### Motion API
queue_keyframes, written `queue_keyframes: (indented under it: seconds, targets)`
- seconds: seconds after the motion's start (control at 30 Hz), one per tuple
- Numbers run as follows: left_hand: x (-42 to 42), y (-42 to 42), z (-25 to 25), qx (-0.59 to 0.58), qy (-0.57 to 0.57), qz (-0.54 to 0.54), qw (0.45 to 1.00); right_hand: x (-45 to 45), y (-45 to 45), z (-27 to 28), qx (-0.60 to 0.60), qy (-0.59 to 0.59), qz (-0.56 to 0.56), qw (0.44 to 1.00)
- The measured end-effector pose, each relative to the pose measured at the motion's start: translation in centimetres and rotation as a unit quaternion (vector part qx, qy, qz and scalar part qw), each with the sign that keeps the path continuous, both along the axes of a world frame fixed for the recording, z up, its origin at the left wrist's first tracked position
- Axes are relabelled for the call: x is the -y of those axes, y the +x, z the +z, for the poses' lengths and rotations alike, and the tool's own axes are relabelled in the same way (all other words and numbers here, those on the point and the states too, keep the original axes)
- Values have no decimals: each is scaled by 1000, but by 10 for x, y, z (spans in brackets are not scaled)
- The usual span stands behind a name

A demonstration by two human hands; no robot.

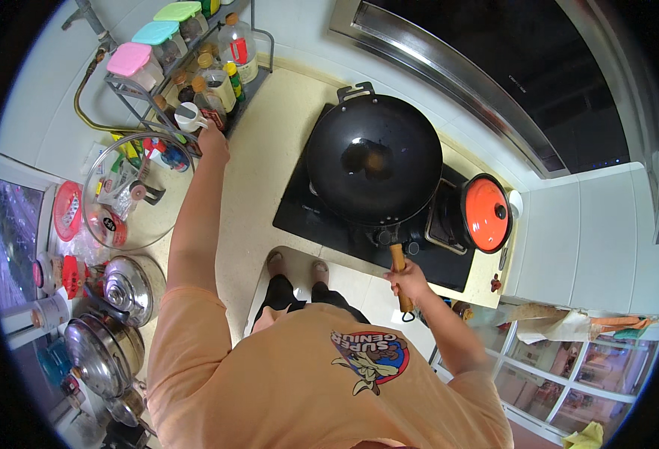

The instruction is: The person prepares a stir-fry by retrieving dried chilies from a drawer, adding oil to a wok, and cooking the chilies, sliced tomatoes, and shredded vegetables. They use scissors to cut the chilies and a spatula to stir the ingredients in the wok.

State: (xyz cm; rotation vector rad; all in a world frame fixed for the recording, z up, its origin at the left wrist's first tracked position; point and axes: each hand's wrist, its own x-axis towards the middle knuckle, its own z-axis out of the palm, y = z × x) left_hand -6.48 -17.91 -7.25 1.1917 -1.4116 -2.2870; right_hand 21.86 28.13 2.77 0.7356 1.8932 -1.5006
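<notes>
My left hand (214, 144) reaches to the lower shelf of a metal rack (249, 95). Its fingers are around the handle of a white jug with a grey-topped lid (190, 116), among bottles on that shelf. At the stove, my right hand (409, 279) grips the wooden handle of a wok (396, 258). The black wok (343, 185) rests on the left part of a black cooktop (295, 216). A small shiny pool of liquid, probably oil (371, 158), lies in the bottom of the wok.
An orange-lidded pot (483, 213) stands right of the wok. A glass lid (180, 230) leans over packets left of my left arm. Steel pots (133, 289) line the left counter. Spice boxes with colored lids (130, 59) fill the upper shelf. The range hood (447, 70) overhangs the back.
</notes>
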Motion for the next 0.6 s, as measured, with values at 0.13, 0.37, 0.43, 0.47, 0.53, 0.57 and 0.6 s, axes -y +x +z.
queue_keyframes:
  seconds: [0.13, 0.37, 0.43, 0.47, 0.53, 0.57, 0.6]
  targets:
    - [3, 26, -17, -133, -152, -15, 979, -12, 14, -14, -30, -10, 23, 999]
    - [-20, 144, 16, -19, 25, -95, 995, -4, 34, -6, -9, -142, 48, 989]
    - [-23, 172, 20, 24, 64, -109, 992, 1, 40, 5, 11, -192, 38, 981]
    - [-24, 182, 20, 35, 67, -86, 993, 3, 40, 15, 9, -218, 45, 975]
    - [-22, 198, 22, 56, 71, -39, 995, -1, 41, 23, 47, -259, 49, 964]
    - [-20, 200, 24, 58, 70, -24, 996, -5, 41, 27, 66, -279, 50, 957]
    - [-20, 201, 28, 60, 71, -14, 996, -8, 42, 36, 87, -294, 42, 951]
